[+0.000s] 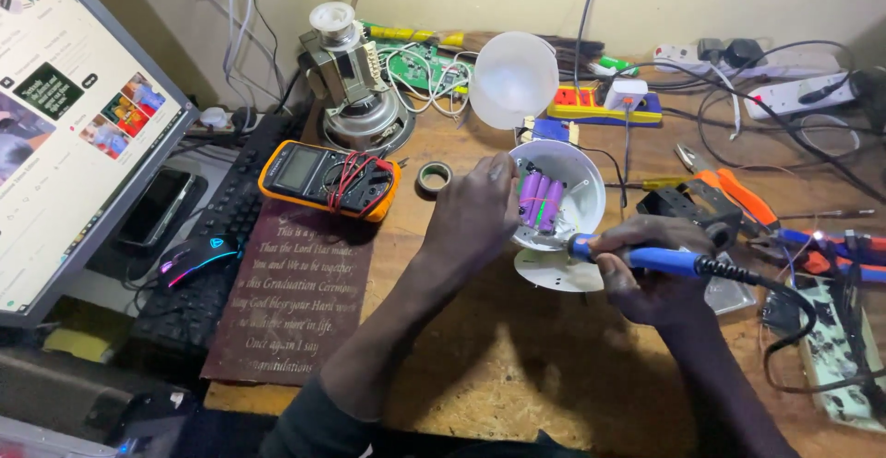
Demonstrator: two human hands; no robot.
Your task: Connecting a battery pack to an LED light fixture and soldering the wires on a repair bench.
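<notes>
My left hand (pixel 475 213) grips the near left rim of a white bulb housing (pixel 580 186) lying open on the wooden bench. Inside it sit purple battery cells (pixel 541 201). In my right hand (pixel 657 273) is a blue-handled soldering iron (pixel 664 260); its tip reaches the housing's lower rim beside the cells. A round white plate (pixel 554 271) lies just below the housing. The bulb's translucent white dome (pixel 514 78) rests behind it.
An orange multimeter (pixel 328 179) with red and black leads lies left of the hands, on a dark plaque (pixel 295 292). Tape roll (pixel 434 175), motor part (pixel 355 79), orange pliers (pixel 729 188), power strips (pixel 794 93) and tangled cables surround. Monitor (pixel 74 126), keyboard and mouse (pixel 196 259) stand at left.
</notes>
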